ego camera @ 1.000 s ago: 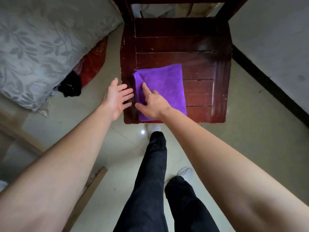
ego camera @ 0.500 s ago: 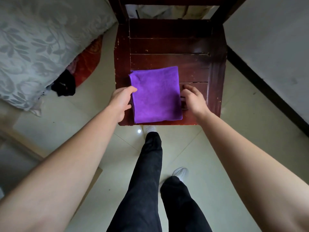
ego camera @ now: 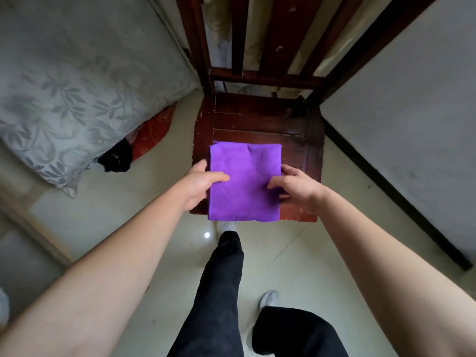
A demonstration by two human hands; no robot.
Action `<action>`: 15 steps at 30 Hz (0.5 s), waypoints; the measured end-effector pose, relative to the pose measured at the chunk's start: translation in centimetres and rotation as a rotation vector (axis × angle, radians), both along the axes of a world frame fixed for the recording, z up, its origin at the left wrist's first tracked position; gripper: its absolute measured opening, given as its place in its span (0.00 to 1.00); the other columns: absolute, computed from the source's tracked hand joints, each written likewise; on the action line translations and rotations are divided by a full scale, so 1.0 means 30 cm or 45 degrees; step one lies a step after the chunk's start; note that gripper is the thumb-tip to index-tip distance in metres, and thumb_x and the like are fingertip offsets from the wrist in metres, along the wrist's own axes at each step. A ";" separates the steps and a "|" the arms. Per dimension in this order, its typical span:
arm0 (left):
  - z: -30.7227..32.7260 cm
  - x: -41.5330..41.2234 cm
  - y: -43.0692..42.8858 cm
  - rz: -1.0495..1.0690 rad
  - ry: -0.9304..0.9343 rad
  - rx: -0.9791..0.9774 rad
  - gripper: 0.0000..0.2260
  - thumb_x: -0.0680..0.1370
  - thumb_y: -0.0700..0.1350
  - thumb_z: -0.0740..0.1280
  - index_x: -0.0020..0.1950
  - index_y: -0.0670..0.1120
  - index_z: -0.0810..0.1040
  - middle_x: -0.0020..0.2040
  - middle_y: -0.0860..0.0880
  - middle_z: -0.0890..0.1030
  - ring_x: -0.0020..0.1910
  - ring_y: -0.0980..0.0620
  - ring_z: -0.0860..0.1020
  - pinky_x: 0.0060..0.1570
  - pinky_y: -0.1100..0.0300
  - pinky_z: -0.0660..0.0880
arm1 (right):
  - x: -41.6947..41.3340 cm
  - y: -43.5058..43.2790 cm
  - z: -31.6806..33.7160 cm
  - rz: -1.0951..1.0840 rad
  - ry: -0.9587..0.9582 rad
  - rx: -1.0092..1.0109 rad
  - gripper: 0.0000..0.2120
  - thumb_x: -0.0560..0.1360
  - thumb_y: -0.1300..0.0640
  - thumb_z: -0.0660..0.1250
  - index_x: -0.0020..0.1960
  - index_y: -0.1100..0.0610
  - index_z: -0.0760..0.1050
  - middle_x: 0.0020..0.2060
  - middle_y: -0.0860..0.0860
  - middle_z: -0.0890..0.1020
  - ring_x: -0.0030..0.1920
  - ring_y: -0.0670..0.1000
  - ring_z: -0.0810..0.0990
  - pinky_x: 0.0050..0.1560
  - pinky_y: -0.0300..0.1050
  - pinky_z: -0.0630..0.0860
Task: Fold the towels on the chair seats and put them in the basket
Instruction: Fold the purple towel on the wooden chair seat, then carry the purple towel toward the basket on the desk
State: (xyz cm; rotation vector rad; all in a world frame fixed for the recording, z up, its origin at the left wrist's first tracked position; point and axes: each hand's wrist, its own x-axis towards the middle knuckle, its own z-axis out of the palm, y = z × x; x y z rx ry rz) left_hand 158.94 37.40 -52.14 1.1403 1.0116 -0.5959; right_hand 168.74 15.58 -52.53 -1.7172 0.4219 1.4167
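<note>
Apparently plush square towel (ego camera: 244,181) between hands.

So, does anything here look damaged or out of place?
The chair seat is worn, with chipped finish at its left edge. The towel is folded neatly, held by both hands. No basket is in view.

Bare chair seat (ego camera: 260,119) behind the towel (ego camera: 244,181) — backrest slats (ego camera: 278,37) wall off the far side.
</note>
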 end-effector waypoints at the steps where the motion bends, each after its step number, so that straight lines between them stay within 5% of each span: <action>1: 0.064 0.002 0.005 0.008 -0.034 -0.031 0.19 0.75 0.34 0.69 0.64 0.48 0.74 0.59 0.45 0.83 0.55 0.45 0.82 0.59 0.44 0.77 | 0.019 -0.009 0.060 0.024 0.021 0.033 0.23 0.67 0.60 0.72 0.61 0.48 0.76 0.51 0.54 0.81 0.50 0.55 0.80 0.50 0.51 0.81; 5: 0.361 -0.027 0.004 0.032 -0.197 -0.102 0.20 0.75 0.32 0.68 0.63 0.51 0.74 0.60 0.47 0.82 0.57 0.46 0.81 0.56 0.47 0.77 | 0.062 -0.032 0.341 0.152 -0.006 0.219 0.24 0.62 0.59 0.71 0.58 0.53 0.75 0.47 0.55 0.76 0.45 0.55 0.74 0.45 0.48 0.77; 9: 0.614 -0.109 -0.034 0.016 -0.311 -0.051 0.26 0.75 0.32 0.66 0.68 0.54 0.69 0.63 0.48 0.81 0.57 0.47 0.81 0.46 0.55 0.79 | 0.069 -0.063 0.558 0.278 0.005 0.423 0.23 0.70 0.65 0.67 0.62 0.47 0.75 0.52 0.55 0.80 0.45 0.56 0.78 0.47 0.51 0.79; 13: 0.896 -0.287 -0.140 0.094 -0.463 0.172 0.32 0.71 0.36 0.70 0.70 0.59 0.66 0.57 0.49 0.83 0.48 0.49 0.82 0.48 0.50 0.77 | 0.013 -0.119 0.788 0.388 -0.121 0.613 0.28 0.69 0.67 0.66 0.64 0.44 0.74 0.56 0.56 0.81 0.52 0.62 0.78 0.60 0.70 0.74; 15: 1.016 -0.426 -0.228 0.218 -0.504 0.324 0.36 0.68 0.38 0.71 0.72 0.60 0.64 0.55 0.48 0.83 0.49 0.48 0.81 0.52 0.45 0.75 | -0.057 -0.154 0.906 0.460 -0.187 0.693 0.28 0.71 0.68 0.66 0.64 0.42 0.74 0.56 0.56 0.82 0.52 0.62 0.80 0.60 0.72 0.73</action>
